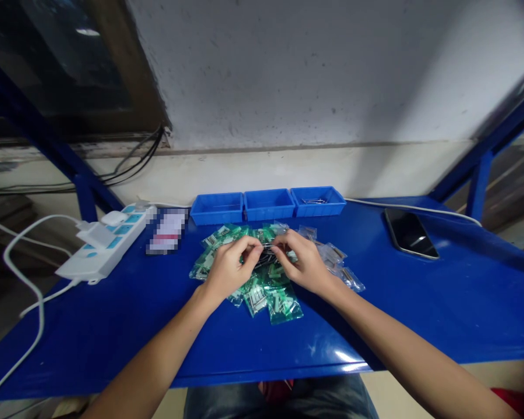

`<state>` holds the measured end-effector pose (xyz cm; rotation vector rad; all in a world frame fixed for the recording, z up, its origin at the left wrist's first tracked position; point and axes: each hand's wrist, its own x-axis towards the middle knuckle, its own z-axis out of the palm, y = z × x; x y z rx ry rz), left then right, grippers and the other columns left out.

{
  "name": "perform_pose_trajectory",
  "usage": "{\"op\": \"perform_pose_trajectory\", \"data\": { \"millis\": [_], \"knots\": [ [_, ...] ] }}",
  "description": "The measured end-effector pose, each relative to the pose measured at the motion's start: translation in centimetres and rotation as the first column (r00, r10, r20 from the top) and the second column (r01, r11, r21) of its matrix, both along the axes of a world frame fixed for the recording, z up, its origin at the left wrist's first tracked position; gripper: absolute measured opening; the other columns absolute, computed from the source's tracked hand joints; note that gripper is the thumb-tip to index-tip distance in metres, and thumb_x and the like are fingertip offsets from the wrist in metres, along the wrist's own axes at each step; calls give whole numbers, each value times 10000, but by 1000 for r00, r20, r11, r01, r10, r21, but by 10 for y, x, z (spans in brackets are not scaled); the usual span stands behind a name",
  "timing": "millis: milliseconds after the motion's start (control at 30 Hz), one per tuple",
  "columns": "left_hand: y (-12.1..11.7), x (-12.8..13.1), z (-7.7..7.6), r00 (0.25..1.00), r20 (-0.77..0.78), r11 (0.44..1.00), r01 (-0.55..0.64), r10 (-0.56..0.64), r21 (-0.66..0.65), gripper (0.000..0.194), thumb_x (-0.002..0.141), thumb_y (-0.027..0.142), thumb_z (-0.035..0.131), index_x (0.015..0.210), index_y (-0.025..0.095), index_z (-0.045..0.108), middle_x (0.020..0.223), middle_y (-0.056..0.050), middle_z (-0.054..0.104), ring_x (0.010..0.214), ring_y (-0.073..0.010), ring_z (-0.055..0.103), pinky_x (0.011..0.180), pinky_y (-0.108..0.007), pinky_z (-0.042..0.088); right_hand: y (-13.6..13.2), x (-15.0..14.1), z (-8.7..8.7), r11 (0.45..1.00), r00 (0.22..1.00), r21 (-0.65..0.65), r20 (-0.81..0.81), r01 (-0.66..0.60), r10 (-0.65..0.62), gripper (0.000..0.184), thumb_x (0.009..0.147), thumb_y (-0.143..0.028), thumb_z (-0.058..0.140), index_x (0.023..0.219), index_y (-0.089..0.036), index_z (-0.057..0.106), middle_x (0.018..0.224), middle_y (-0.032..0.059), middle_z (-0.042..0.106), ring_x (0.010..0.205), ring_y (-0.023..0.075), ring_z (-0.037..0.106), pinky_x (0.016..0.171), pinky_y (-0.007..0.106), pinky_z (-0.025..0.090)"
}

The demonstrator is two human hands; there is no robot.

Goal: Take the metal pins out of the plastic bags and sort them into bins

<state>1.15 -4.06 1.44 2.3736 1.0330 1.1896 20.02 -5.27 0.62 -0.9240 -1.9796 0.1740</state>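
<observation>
My left hand (238, 260) and my right hand (303, 260) meet over a heap of small packets, each with thumb and fingers pinched. A thin shiny piece (268, 245) spans the gap between the fingertips; its kind is too small to make out. Below the hands are green-tinted plastic bags (283, 304) with small pale and metallic parts inside. Clear plastic bags (350, 278) with thin parts lie by my right wrist. Some dark slender parts (265, 259) show on the heap between the hands, partly covered by the fingers.
Three blue bins stand behind the heap: a left bin (217, 217), a middle bin (269, 213) and a right bin (318, 209) with thin metal parts. A phone (411, 234) lies right on the blue table (419, 308). A white power strip (89, 263) with cables and a blurred-out item (167, 231) lie left.
</observation>
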Motion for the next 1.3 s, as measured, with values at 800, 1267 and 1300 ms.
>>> {"op": "perform_pose_trajectory", "data": {
  "millis": [800,1267,1300],
  "knots": [
    [-1,0,1,999,26,998,-38,37,41,115,878,245,502,950,180,565,607,31,565,550,-109,544,544,-223,430,2,0,-1,1000,1000,-4,-21,22,-22,93,907,-222,445,852,-197,515,722,13,510,630,131,489,609,267,403],
    [0,-1,2,996,26,994,-85,84,66,140,888,235,480,777,178,544,600,33,546,529,-94,526,545,-220,401,0,-1,-1,1000,1000,-19,1,14,-14,65,890,-244,487,918,-198,522,746,15,530,641,132,514,610,262,419],
    [0,-1,2,997,19,995,-81,80,64,151,890,237,476,768,178,543,600,32,546,528,-94,524,541,-219,399,1,-1,-1,1000,1000,-18,11,14,-14,62,897,-238,472,895,-200,521,742,16,524,642,133,509,609,261,415]
  ]
}}
